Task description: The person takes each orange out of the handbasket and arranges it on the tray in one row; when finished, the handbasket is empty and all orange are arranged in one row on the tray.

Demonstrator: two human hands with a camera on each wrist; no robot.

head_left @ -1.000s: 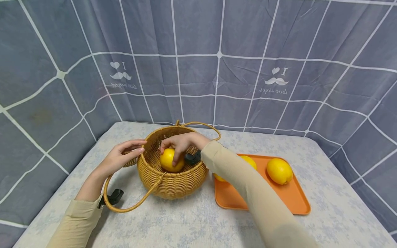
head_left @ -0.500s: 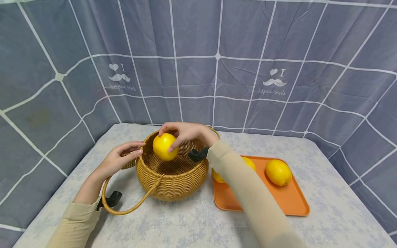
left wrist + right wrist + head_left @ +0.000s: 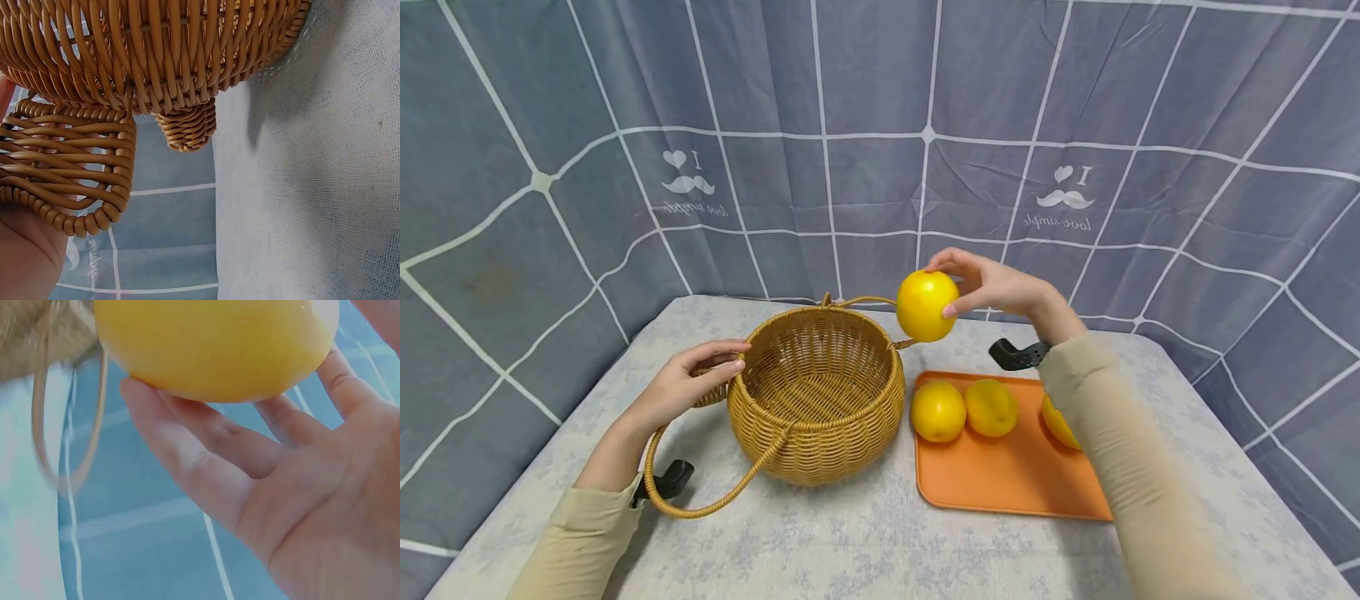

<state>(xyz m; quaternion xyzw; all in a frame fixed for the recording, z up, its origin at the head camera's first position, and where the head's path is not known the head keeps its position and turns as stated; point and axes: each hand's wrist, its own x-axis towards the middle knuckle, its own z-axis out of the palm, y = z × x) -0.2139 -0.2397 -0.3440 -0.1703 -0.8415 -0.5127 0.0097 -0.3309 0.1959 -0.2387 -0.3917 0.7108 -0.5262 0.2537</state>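
Right hand [image 3: 1000, 287] raised above the bench [image 3: 850, 542], out over the gap between the wicker basket [image 3: 817, 400] and the orange tray [image 3: 1007, 475]. Its fingers [image 3: 206, 469] are curled round a yellow lemon [image 3: 927, 305], thumb on top and fingertips beneath; the right wrist view shows the fruit sitting against the fingers, the palm partly open behind it. The lemon is held in the air, just past the basket's right rim and above the tray's far left corner, touching neither. Left hand [image 3: 688, 385] rests at the basket's left rim, fingers loosely bent over the woven lug [image 3: 69, 169] there; the left wrist view shows the palm against that lug, though whether the fingers actually clamp it cannot be told. The basket stands upright toward the left middle of the bench, its inside bare in the head view. One long handle [image 3: 715, 492] has dropped down in front and lies on the bench toward the near left; the other handle [image 3: 868, 300] hangs over the far rim. The tray lies just right of the basket, close beside it. Three more lemons [image 3: 990, 407] sit along the tray's far edge, the rightmost half hidden by the right sleeve [image 3: 1120, 450]. A grey checked curtain [image 3: 880, 125] hangs behind the bench's far edge.
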